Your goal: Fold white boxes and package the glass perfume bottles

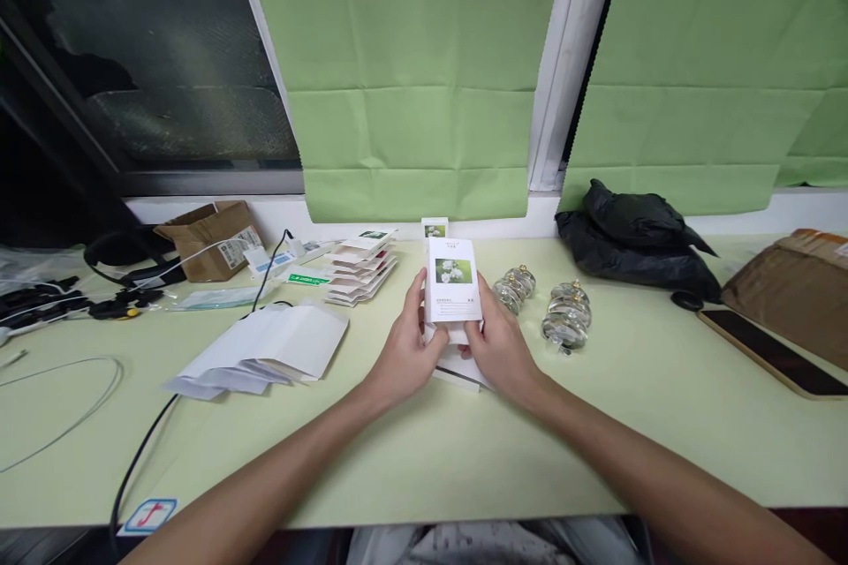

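Holding a white flower-printed pack [454, 282] in both hands, right of the packet stack [361, 269], tipped so the printed face shows. Main risk, as a judgement: slippage. Contact looks limited to the sides and near end, so uneven squeeze from either hand could twist it or let it slide out. Thin card could also dent or crease if pressed hard. Can't tell if it's one box or several pieces together; if several, loose ones could slip apart. A drop would likely land on the flat white pieces [457, 371], right of the packet stack and nearer the person, and scatter them. Second risk: right elbow or wrist swinging out could knock the clear ringed bottles [567, 318], farther right of the packet stack; their rounded shape might roll.

Grip: left hand [407, 353] curled narrow along the pack's left side, thumb by the near end. Right hand [507, 353] mirrors it on the right side. Spread only enough to span the pack, nothing wide. Fingertips underneath hidden, can't tell how firm the hold is.
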`<state>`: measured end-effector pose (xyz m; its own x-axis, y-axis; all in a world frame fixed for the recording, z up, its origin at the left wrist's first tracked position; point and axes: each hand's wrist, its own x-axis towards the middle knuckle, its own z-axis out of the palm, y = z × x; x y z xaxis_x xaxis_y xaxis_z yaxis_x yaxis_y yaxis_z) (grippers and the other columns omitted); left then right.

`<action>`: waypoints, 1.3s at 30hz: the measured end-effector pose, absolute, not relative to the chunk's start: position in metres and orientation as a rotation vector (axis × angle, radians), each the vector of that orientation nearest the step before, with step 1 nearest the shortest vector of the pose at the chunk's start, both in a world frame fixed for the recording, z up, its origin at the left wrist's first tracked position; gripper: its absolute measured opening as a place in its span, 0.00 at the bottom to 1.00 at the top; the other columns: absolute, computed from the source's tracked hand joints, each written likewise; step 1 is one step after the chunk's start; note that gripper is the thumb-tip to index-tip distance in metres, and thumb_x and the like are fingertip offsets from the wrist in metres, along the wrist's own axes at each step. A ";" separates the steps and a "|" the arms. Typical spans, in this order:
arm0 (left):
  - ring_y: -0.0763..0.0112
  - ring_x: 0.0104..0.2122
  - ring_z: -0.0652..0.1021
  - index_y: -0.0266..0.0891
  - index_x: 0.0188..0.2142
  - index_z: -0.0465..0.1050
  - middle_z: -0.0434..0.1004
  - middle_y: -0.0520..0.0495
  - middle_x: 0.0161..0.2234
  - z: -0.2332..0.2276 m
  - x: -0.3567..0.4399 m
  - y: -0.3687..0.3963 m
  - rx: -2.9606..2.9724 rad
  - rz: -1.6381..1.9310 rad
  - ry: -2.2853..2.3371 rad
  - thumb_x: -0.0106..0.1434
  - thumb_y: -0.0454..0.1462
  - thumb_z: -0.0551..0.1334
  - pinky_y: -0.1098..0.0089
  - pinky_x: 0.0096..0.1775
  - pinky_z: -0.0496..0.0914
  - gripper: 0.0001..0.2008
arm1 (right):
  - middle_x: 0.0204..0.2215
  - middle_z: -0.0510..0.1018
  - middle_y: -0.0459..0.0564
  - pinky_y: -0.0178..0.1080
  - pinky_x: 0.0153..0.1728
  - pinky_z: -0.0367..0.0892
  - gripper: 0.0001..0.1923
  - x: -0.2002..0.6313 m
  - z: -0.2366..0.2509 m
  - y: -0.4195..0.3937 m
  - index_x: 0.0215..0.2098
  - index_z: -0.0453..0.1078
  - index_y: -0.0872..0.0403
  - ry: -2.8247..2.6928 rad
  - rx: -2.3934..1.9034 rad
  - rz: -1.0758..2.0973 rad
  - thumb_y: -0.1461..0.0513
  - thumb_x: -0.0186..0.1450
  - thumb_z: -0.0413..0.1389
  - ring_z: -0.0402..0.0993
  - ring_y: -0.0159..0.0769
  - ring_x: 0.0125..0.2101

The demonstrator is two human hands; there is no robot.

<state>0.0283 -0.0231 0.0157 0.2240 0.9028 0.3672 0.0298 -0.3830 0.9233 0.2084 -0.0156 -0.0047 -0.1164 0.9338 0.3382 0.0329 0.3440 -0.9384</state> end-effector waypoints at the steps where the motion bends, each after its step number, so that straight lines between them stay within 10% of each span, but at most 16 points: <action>1: 0.53 0.65 0.71 0.51 0.77 0.46 0.64 0.40 0.70 0.016 0.026 -0.021 1.621 1.261 0.830 0.67 0.36 0.65 0.57 0.63 0.65 0.44 | 0.65 0.67 0.56 0.47 0.29 0.82 0.40 0.209 -0.005 -0.015 0.77 0.49 0.37 -1.493 -0.976 0.945 0.58 0.69 0.55 0.77 0.40 0.34; 13: 0.52 0.49 0.83 0.43 0.67 0.68 0.82 0.39 0.56 0.024 0.013 -0.008 1.232 1.066 0.719 0.69 0.49 0.68 0.60 0.49 0.77 0.30 | 0.59 0.75 0.54 0.37 0.21 0.76 0.34 0.205 0.005 -0.018 0.76 0.51 0.38 -1.593 -1.008 0.951 0.58 0.73 0.50 0.73 0.27 0.21; 23: 0.53 0.47 0.85 0.41 0.60 0.73 0.83 0.37 0.55 0.036 0.006 -0.003 1.287 1.072 0.856 0.60 0.50 0.75 0.60 0.45 0.79 0.33 | 0.56 0.79 0.49 0.47 0.58 0.72 0.27 0.214 0.014 -0.007 0.61 0.69 0.47 -1.594 -0.582 1.310 0.59 0.64 0.65 0.76 0.44 0.55; 29: 0.50 0.42 0.85 0.39 0.56 0.78 0.87 0.40 0.46 0.034 0.004 -0.001 1.402 1.140 0.979 0.62 0.57 0.70 0.62 0.38 0.78 0.32 | 0.33 0.81 0.46 0.41 0.31 0.77 0.21 0.209 0.010 0.000 0.47 0.74 0.51 -1.446 -0.725 1.310 0.44 0.69 0.60 0.77 0.36 0.28; 39: 0.57 0.42 0.84 0.44 0.61 0.73 0.85 0.42 0.48 0.038 -0.008 0.006 1.471 1.048 0.931 0.66 0.55 0.68 0.64 0.39 0.79 0.30 | 0.35 0.84 0.47 0.40 0.24 0.78 0.22 0.222 0.025 0.001 0.52 0.76 0.49 -1.411 -0.721 1.528 0.51 0.62 0.69 0.80 0.38 0.28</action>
